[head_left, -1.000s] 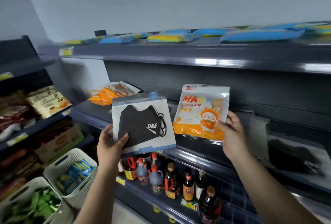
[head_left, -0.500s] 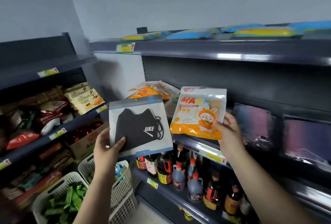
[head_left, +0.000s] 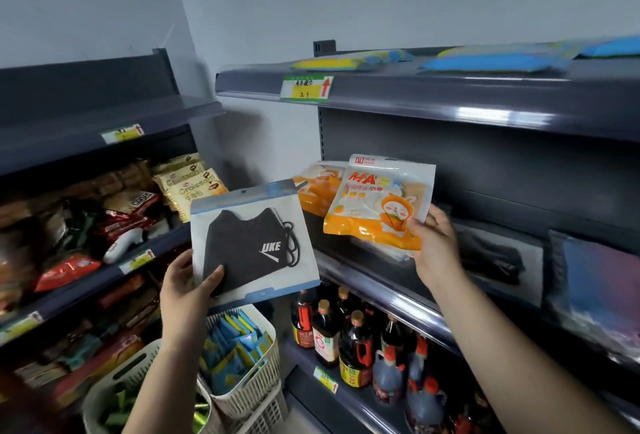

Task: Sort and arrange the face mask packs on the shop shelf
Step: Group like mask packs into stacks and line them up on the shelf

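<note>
My left hand [head_left: 185,289] grips the lower left corner of a clear pack with a black face mask [head_left: 252,243] and holds it upright in front of the shelves. My right hand [head_left: 434,250] holds an orange and white mask pack [head_left: 377,201] by its lower right corner, above the middle shelf [head_left: 374,281]. Behind it, more orange packs [head_left: 317,187] lie in a pile at the shelf's left end. Further right on that shelf lie another black mask pack [head_left: 491,257] and a blurred dark pack [head_left: 595,281].
Blue and yellow packs [head_left: 491,59] lie on the top shelf. Dark sauce bottles [head_left: 349,336] fill the shelf below. Snack packs [head_left: 190,184] crowd the left-hand shelving. White baskets [head_left: 249,388] with blue-yellow and green packets stand on the floor near my left arm.
The view has swung left, so the left shelving and baskets show more. Both hands keep their packs; the orange pack now sits closer to the pile of orange packs.
</note>
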The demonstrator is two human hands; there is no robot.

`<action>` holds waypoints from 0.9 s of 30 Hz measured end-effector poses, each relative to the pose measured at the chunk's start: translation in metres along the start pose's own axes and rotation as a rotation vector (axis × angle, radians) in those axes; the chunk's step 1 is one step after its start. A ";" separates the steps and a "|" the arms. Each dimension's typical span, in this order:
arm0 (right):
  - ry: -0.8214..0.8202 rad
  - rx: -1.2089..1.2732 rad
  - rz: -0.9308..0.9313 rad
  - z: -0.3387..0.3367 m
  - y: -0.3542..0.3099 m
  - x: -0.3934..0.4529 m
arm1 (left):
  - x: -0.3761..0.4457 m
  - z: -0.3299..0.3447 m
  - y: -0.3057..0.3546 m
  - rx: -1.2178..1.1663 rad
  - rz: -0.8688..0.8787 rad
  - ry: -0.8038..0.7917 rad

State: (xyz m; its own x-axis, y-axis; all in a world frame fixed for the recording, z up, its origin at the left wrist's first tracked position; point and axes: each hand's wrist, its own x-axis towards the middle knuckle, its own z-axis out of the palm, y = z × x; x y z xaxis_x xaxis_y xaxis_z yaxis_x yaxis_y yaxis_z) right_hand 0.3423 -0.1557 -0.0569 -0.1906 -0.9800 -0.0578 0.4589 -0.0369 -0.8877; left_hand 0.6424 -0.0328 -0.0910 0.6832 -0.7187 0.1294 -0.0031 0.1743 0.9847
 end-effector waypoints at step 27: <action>0.386 -0.442 0.036 0.131 0.051 0.178 | 0.267 0.073 -0.044 0.016 -0.086 -0.293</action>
State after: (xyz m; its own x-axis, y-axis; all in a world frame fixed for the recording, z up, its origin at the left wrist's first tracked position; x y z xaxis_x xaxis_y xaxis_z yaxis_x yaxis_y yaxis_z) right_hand 0.4451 -0.3573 -0.0525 -0.5220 -0.8338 -0.1797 0.0811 0.1612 -0.9836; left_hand 0.7720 -0.2818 -0.0913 0.4421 -0.8941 0.0712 0.0329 0.0955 0.9949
